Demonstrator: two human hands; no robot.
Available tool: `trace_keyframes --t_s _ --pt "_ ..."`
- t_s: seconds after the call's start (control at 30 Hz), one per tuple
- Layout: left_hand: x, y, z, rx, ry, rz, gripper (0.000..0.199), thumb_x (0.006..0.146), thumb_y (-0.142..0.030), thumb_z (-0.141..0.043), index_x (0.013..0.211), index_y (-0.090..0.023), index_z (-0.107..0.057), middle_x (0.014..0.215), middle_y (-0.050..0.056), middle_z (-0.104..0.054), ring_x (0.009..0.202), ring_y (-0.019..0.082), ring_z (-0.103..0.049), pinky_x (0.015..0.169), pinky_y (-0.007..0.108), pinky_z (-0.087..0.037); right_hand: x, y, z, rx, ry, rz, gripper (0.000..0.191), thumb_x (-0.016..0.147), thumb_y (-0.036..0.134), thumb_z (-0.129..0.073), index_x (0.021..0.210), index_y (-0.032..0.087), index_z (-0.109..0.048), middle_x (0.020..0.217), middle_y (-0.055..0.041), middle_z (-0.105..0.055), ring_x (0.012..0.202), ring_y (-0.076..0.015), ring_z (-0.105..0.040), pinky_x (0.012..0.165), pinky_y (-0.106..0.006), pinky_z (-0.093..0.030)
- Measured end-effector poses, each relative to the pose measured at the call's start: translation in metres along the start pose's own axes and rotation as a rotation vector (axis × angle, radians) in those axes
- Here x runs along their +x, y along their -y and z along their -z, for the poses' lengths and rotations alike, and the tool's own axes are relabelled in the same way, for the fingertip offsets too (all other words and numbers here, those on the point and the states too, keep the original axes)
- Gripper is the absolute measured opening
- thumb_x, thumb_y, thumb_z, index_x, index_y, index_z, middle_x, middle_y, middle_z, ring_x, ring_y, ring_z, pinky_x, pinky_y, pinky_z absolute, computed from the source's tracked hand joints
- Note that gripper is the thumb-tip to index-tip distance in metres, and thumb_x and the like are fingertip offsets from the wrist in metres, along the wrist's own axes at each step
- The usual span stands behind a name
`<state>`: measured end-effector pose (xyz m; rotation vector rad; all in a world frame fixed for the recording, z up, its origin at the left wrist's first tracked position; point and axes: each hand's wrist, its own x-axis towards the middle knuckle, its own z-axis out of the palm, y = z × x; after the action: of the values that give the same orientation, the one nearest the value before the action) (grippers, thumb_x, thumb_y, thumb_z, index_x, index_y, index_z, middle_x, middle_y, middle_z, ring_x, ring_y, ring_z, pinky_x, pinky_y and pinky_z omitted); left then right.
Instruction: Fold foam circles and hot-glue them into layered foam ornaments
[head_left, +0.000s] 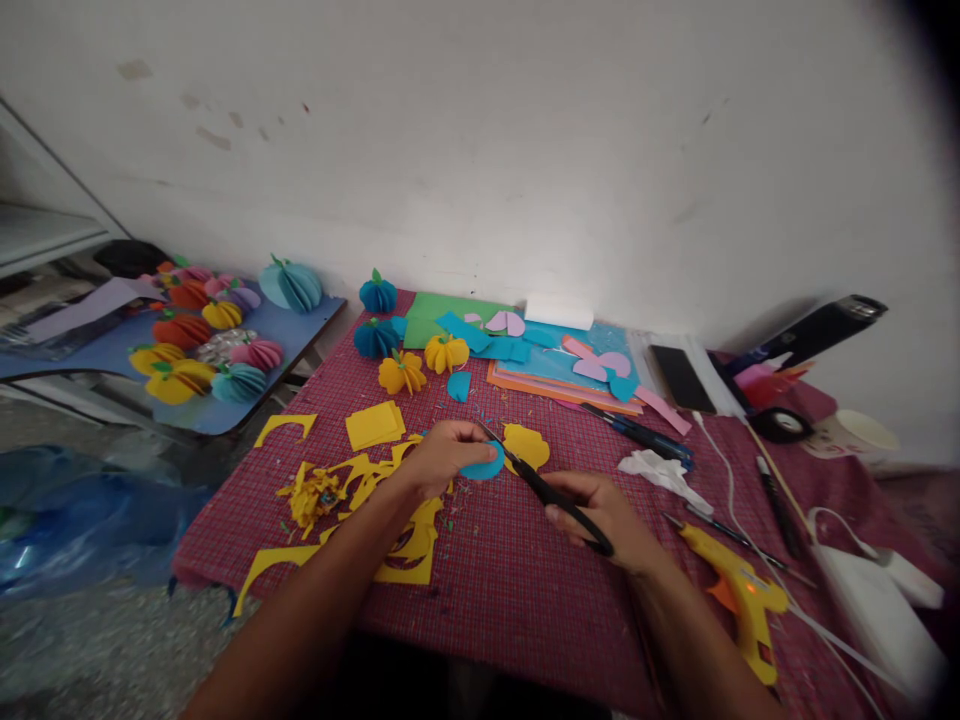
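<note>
Between thumb and fingers, my left hand (448, 455) pinches a blue paper circle (484, 464) over the middle of the table. My right hand (592, 515) grips black-handled scissors (559, 500), whose blades meet the circle's upper edge. Just beyond lie yellow paper circles (526, 448), partly behind the blades. A folded blue paper piece (459, 386) rests farther back. Yellow paper offcuts (375, 478) spread beside and under my left forearm, close to a stack of yellow paper rectangles (374, 425).
Yellow paper pumpkins (402, 373) and blue ones (377, 338) stand at the back left. A yellow glue gun (739, 600), white cable, power strip (874, 610) and phone (681, 377) occupy the right. More paper pumpkins sit on a blue side table (311, 335).
</note>
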<state>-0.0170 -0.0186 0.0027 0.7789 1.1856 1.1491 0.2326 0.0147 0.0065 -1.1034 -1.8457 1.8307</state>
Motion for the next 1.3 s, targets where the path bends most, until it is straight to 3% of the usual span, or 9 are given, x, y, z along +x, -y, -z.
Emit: trace_keyframes --t_s 0.27,0.4,0.57,0.7,0.87,1.03,1.3 --pt "0.004 -0.002 0.000 -0.174 -0.124 -0.030 0.041 0.057 -0.041 -0.091 0.077 -0.013 -0.070 0.070 0.003 -0.068 0.058 0.013 -0.061 0.053 0.024 -0.051 0.006 -0.012 0.016 0.237 -0.187 0.062 0.047 0.076 0.047 -0.080 0.110 0.016 -0.070 0.070 -0.0010 -0.064 0.050 -0.0101 -0.052 0.045 -0.023 -0.038" --pt "0.004 -0.004 0.000 -0.308 -0.172 -0.025 0.041 0.057 -0.033 -0.092 0.085 -0.013 -0.071 0.079 0.004 -0.071 0.066 0.015 -0.065 0.063 0.032 -0.059 0.006 -0.015 0.021 0.303 -0.258 0.100 0.046 0.075 0.045 -0.082 0.109 0.016 -0.069 0.072 -0.0024 -0.065 0.052 -0.0112 -0.053 0.046 -0.024 -0.039" --pt "0.006 -0.003 0.001 -0.461 -0.213 -0.025 0.032 0.068 -0.017 -0.084 0.095 -0.014 -0.068 0.087 0.007 -0.074 0.074 0.017 -0.070 0.079 0.040 -0.062 0.009 -0.014 0.020 0.338 -0.298 0.121 0.037 0.076 0.045 -0.081 0.094 0.017 -0.067 0.075 -0.0037 -0.065 0.055 -0.0125 -0.054 0.047 -0.025 -0.040" --pt "0.009 -0.004 0.004 -0.583 -0.197 -0.040 0.022 0.078 -0.015 -0.072 0.098 -0.016 -0.066 0.090 0.007 -0.074 0.081 0.018 -0.071 0.090 0.046 -0.058 0.011 -0.015 0.019 0.341 -0.345 0.143 0.038 0.077 0.047 -0.080 0.096 0.018 -0.066 0.077 -0.0044 -0.066 0.058 -0.0145 -0.055 0.049 -0.026 -0.040" --pt "0.011 -0.005 0.006 -0.724 -0.166 -0.097 0.011 0.087 -0.022 -0.063 0.097 -0.018 -0.064 0.095 0.006 -0.074 0.090 0.019 -0.070 0.098 0.046 -0.054 0.013 -0.019 0.020 0.342 -0.332 0.217 0.036 0.083 0.047 -0.075 0.103 0.018 -0.065 0.082 -0.0046 -0.066 0.068 -0.0168 -0.059 0.060 -0.029 -0.045" --pt "0.012 -0.003 0.007 -0.732 -0.135 -0.138 0.008 0.088 -0.023 -0.064 0.093 -0.019 -0.060 0.094 0.004 -0.073 0.088 0.017 -0.069 0.097 0.044 -0.054 0.015 -0.020 0.021 0.326 -0.324 0.205 0.037 0.083 0.046 -0.074 0.105 0.018 -0.064 0.086 -0.0046 -0.065 0.071 -0.0168 -0.058 0.063 -0.029 -0.046" --pt "0.010 -0.004 0.004 -0.646 -0.139 -0.182 0.024 0.079 -0.019 -0.075 0.092 -0.019 -0.055 0.107 0.007 -0.072 0.101 0.021 -0.070 0.097 0.043 -0.054 0.013 -0.015 0.018 0.288 -0.309 0.173 0.038 0.081 0.048 -0.076 0.103 0.019 -0.065 0.088 -0.0054 -0.067 0.072 -0.0173 -0.058 0.064 -0.029 -0.045"
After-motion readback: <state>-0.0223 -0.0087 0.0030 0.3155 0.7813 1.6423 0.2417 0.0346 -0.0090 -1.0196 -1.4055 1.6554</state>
